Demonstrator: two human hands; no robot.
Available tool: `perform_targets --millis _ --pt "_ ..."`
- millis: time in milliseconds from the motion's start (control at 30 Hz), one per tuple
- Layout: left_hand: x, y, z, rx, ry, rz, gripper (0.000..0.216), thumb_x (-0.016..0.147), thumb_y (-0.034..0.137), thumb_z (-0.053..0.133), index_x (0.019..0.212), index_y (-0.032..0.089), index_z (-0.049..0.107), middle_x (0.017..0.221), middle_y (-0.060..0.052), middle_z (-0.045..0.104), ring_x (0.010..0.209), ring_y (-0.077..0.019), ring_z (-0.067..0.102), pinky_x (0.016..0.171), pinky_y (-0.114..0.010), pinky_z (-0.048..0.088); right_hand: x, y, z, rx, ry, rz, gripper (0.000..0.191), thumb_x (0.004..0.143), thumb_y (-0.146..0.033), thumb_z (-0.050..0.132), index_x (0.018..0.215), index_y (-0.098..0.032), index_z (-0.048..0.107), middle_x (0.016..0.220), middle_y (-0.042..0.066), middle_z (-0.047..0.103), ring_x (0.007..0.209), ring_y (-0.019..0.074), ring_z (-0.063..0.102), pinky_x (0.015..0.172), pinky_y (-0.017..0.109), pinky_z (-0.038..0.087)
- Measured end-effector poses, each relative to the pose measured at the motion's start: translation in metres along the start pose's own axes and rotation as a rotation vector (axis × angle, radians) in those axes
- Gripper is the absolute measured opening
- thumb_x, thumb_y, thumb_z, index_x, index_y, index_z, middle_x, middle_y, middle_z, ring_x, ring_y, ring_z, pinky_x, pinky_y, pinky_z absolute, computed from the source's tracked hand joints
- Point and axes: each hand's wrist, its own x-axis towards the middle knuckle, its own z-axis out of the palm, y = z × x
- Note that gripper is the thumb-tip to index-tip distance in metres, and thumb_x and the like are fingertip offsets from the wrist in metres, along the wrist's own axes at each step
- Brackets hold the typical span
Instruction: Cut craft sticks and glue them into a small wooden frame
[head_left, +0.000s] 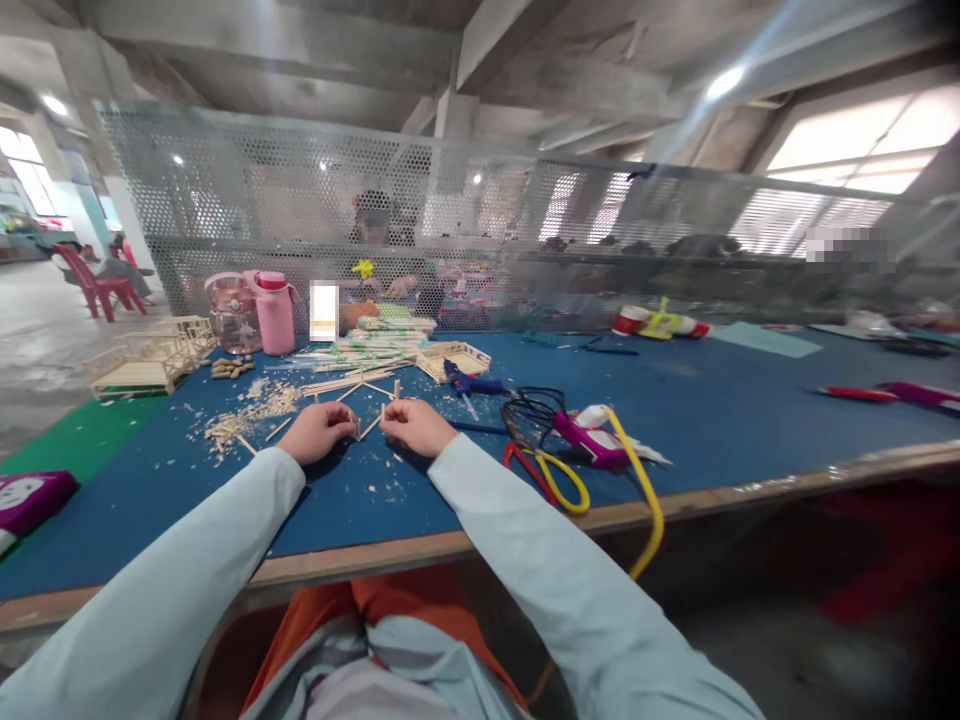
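Find the thin stick frame (370,427) low on the blue desk (360,520), straight ahead, between both hands and partly covered by fingers. See the left grip (319,432) closed to a pinch, apparently on a short upright post (358,428) at the near corner; see the right grip (414,424) likewise drawn together, seemingly on the frame's right side. Cannot tell how firmly. For a true corner, press lightly with fingertips only, hold the post square to the flat sticks, and avoid skewing the far side. Keep the wood chips (255,412), scattered beyond the left wrist, out from under the frame for a level base. Perhaps check angles against the hexagonal tray (468,371) just behind. Mind the blue glue gun (480,386) to the right, and keep the sleeve clear of the black cord (534,404) and yellow cable (654,500). Note, farther back, piled sticks (382,345) and a pink bottle (277,318).
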Motion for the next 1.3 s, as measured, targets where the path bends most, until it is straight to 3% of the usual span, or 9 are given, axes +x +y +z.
perform_targets --millis 67,167,300,467,633,733,800,967,1300 --pt "0.001 -0.001 -0.001 0.061 0.029 -0.002 0.02 0.069 0.035 0.05 0.071 0.017 0.058 0.069 -0.003 0.066 0.067 -0.0169 0.059 0.069 -0.03 0.045 -0.028 0.004 -0.005 -0.277 0.126 -0.04 0.01 0.077 -0.02 0.051 0.068 -0.016 0.053 0.067 0.001 0.057 0.064 0.0114 0.052 0.059 0.022 0.036" --pt "0.002 -0.003 -0.002 0.124 0.071 -0.008 0.018 0.068 0.033 0.05 0.072 0.018 0.057 0.067 -0.002 0.065 0.065 -0.0166 0.059 0.066 -0.029 0.045 -0.069 0.016 -0.007 -0.703 0.326 0.129 0.01 0.08 -0.019 0.046 0.082 -0.017 0.055 0.088 0.009 0.056 0.084 0.02 0.053 0.06 0.025 0.033" --pt "0.003 -0.003 -0.002 0.167 0.082 -0.031 0.016 0.068 0.031 0.049 0.07 0.018 0.057 0.065 -0.002 0.065 0.063 -0.0163 0.059 0.064 -0.028 0.045 -0.084 0.027 -0.005 -0.872 0.293 0.249 0.022 0.087 -0.017 0.031 0.095 -0.016 0.051 0.087 0.01 0.056 0.077 0.0207 0.056 0.058 0.027 0.032" --pt "0.002 -0.005 0.0 0.095 0.072 -0.053 0.015 0.067 0.032 0.05 0.068 0.018 0.056 0.064 -0.002 0.065 0.063 -0.0161 0.06 0.065 -0.028 0.045 -0.063 0.029 -0.011 -0.812 0.155 0.253 0.028 0.084 -0.01 0.027 0.102 -0.016 0.048 0.084 0.009 0.059 0.072 0.0224 0.06 0.056 0.028 0.032" --pt "0.002 -0.004 -0.002 -0.055 0.021 -0.065 0.019 0.065 0.035 0.053 0.069 0.017 0.056 0.063 -0.002 0.063 0.059 -0.014 0.057 0.06 -0.026 0.044 -0.035 0.024 -0.021 -0.732 0.203 0.182 0.026 0.085 -0.013 0.032 0.097 -0.014 0.054 0.093 0.013 0.06 0.076 0.0208 0.059 0.061 0.028 0.034" --pt "0.001 -0.001 -0.005 -0.093 -0.026 -0.067 0.023 0.065 0.037 0.055 0.073 0.015 0.06 0.063 -0.001 0.063 0.055 -0.0122 0.054 0.053 -0.024 0.041 -0.01 0.014 -0.018 -0.491 0.226 -0.052 0.019 0.083 -0.021 0.043 0.082 -0.013 0.061 0.085 0.009 0.062 0.076 0.0162 0.056 0.065 0.024 0.035" --pt "0.0 0.002 -0.006 -0.105 -0.055 -0.076 0.024 0.064 0.037 0.056 0.074 0.015 0.061 0.064 -0.002 0.064 0.053 -0.0113 0.052 0.05 -0.023 0.04 0.008 0.01 -0.009 -0.228 0.125 -0.199 0.018 0.081 -0.024 0.049 0.078 -0.013 0.063 0.075 0.005 0.064 0.069 0.013 0.054 0.063 0.022 0.036" --pt "-0.001 0.007 -0.005 -0.194 -0.112 -0.052 0.02 0.062 0.033 0.059 0.069 0.014 0.062 0.065 -0.003 0.065 0.057 -0.011 0.053 0.059 -0.024 0.043 0.028 0.014 0.017 0.15 0.009 -0.251 0.021 0.074 -0.027 0.055 0.076 -0.011 0.068 0.069 0.003 0.066 0.066 0.0127 0.055 0.061 0.02 0.038" --pt "-0.004 0.008 -0.003 -0.125 -0.106 -0.08 0.022 0.061 0.033 0.06 0.073 0.015 0.064 0.063 -0.002 0.064 0.056 -0.012 0.053 0.054 -0.023 0.041 0.027 0.022 0.024 0.118 0.129 -0.271 0.018 0.075 -0.026 0.054 0.074 -0.012 0.066 0.062 0.0 0.06 0.057 0.0093 0.048 0.056 0.019 0.034"
